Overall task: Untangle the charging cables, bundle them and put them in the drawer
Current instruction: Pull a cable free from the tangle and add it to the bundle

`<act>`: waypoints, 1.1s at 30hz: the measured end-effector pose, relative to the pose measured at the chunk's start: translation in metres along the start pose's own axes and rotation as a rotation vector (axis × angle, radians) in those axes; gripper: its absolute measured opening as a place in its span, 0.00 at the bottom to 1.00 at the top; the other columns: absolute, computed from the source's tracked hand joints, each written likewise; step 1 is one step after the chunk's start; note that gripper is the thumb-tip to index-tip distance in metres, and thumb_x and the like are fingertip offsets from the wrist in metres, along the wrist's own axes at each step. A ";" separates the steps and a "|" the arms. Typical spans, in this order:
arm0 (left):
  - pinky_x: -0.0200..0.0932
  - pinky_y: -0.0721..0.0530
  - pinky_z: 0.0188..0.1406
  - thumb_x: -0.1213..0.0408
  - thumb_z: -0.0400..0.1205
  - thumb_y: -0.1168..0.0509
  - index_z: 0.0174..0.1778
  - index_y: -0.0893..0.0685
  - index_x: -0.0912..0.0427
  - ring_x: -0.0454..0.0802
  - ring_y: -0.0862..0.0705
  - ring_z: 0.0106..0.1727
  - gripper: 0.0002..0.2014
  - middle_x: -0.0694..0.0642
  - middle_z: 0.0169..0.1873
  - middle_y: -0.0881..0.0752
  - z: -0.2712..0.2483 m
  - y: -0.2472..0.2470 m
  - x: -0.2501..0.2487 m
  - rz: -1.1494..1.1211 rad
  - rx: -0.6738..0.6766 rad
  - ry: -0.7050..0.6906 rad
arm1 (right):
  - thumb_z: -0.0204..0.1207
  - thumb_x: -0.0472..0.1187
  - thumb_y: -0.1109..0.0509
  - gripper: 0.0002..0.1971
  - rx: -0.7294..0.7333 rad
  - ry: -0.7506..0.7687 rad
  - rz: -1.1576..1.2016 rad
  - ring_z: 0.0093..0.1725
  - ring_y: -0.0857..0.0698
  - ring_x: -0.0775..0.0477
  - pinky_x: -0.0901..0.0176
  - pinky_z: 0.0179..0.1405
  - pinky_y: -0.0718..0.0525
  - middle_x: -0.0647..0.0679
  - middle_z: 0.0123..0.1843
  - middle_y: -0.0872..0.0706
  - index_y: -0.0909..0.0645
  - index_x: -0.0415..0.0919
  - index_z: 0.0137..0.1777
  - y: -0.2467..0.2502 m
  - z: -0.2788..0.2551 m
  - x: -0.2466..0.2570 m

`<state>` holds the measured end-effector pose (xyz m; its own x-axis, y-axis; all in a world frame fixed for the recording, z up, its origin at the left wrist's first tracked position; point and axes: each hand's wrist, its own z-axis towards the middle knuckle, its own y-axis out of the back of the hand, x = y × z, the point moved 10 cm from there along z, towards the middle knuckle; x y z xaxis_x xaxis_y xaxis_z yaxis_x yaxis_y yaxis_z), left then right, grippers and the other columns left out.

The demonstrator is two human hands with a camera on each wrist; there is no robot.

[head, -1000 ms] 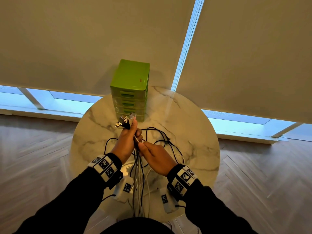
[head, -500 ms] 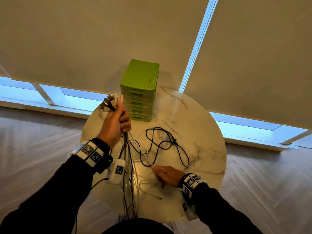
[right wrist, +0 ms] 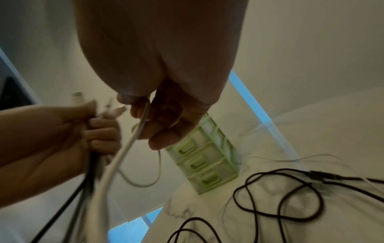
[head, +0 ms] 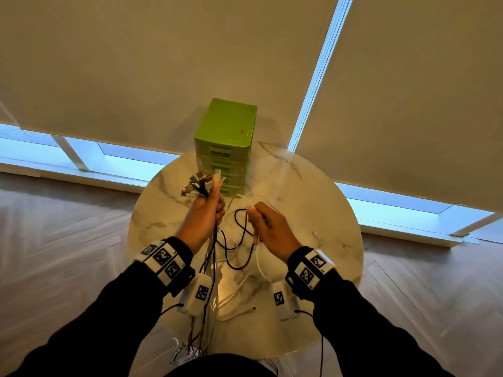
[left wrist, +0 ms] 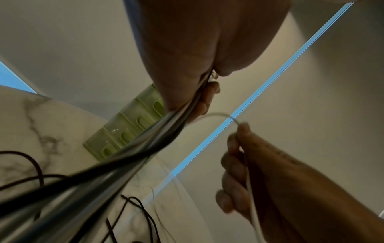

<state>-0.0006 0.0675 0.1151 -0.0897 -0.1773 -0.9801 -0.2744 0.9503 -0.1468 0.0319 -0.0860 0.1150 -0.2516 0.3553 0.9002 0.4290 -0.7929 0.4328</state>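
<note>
- Charging cables, a mixed black-and-white bunch [head: 209, 257], were clenched in the raised left hand [head: 202, 216], plugs up.
- Right hand [head: 272, 227] pinched one thin white cable [head: 257, 257] beside it.

**What the views hide from you**

You cannot count the cables in the gathered bundle of black and white charging cables [left wrist: 116, 167]: in the left wrist view they smear into dark and pale streaks. Its lower ends run off the near edge of the head view.

Your left hand [head: 202, 216] covers the stretch of bundle inside its fist, and the cluster of metal plug ends [head: 198, 185] above it is too small to tell plug types.

The thin white cable [right wrist: 122, 157] blurs in the right wrist view, so you cannot see where it passes inside your right hand [right wrist: 166, 102].

The loose black cable [right wrist: 278, 194] is cut off at that view's right edge.
</note>
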 end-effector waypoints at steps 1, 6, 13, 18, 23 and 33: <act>0.42 0.35 0.32 0.42 0.88 0.47 0.59 0.18 0.44 0.43 0.35 0.29 0.16 0.47 0.30 0.33 0.000 -0.005 0.004 -0.009 0.014 0.013 | 0.89 0.49 0.39 0.15 0.041 0.053 -0.048 0.28 0.16 0.45 0.59 0.33 0.20 0.46 0.30 0.19 0.24 0.43 0.42 -0.009 -0.001 0.010; 0.45 0.26 0.47 0.35 0.80 0.41 0.65 0.15 0.55 0.44 0.22 0.36 0.30 0.47 0.31 0.22 0.002 -0.012 0.021 -0.100 0.052 0.124 | 0.90 0.49 0.41 0.12 0.163 0.234 -0.212 0.37 0.22 0.56 0.57 0.39 0.23 0.57 0.38 0.21 0.22 0.47 0.47 -0.040 -0.009 0.035; 0.43 0.30 0.35 0.46 0.88 0.39 0.45 0.17 0.55 0.45 0.27 0.31 0.16 0.50 0.30 0.24 0.000 -0.013 0.020 -0.103 0.074 0.102 | 0.90 0.54 0.43 0.18 0.233 0.202 -0.308 0.41 0.19 0.46 0.42 0.44 0.19 0.45 0.40 0.18 0.23 0.43 0.45 -0.044 -0.009 0.019; 0.42 0.25 0.35 0.52 0.91 0.42 0.55 0.19 0.52 0.47 0.22 0.34 0.09 0.48 0.30 0.24 0.003 0.003 -0.006 -0.289 -0.024 0.007 | 0.90 0.54 0.44 0.22 0.530 -0.064 -0.115 0.46 0.12 0.47 0.48 0.57 0.15 0.42 0.45 0.10 0.18 0.39 0.45 -0.079 -0.042 -0.019; 0.37 0.27 0.25 0.50 0.90 0.41 0.40 0.24 0.50 0.42 0.27 0.24 0.14 0.46 0.28 0.26 0.012 0.039 -0.050 -0.416 -0.120 -0.038 | 0.91 0.52 0.46 0.21 0.750 -0.166 -0.203 0.45 0.14 0.52 0.59 0.54 0.21 0.41 0.46 0.09 0.21 0.35 0.51 -0.108 -0.090 -0.056; 0.36 0.37 0.28 0.56 0.90 0.39 0.46 0.18 0.53 0.38 0.34 0.26 0.09 0.43 0.27 0.28 0.002 0.056 -0.056 -0.112 -0.134 -0.147 | 0.89 0.56 0.44 0.21 0.053 -0.220 -0.243 0.31 0.27 0.53 0.53 0.37 0.26 0.51 0.31 0.26 0.30 0.47 0.36 0.010 -0.028 -0.057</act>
<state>-0.0089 0.1315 0.1618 0.0867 -0.2316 -0.9689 -0.4004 0.8825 -0.2468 0.0264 -0.1276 0.0662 -0.1614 0.6337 0.7566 0.4257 -0.6469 0.6327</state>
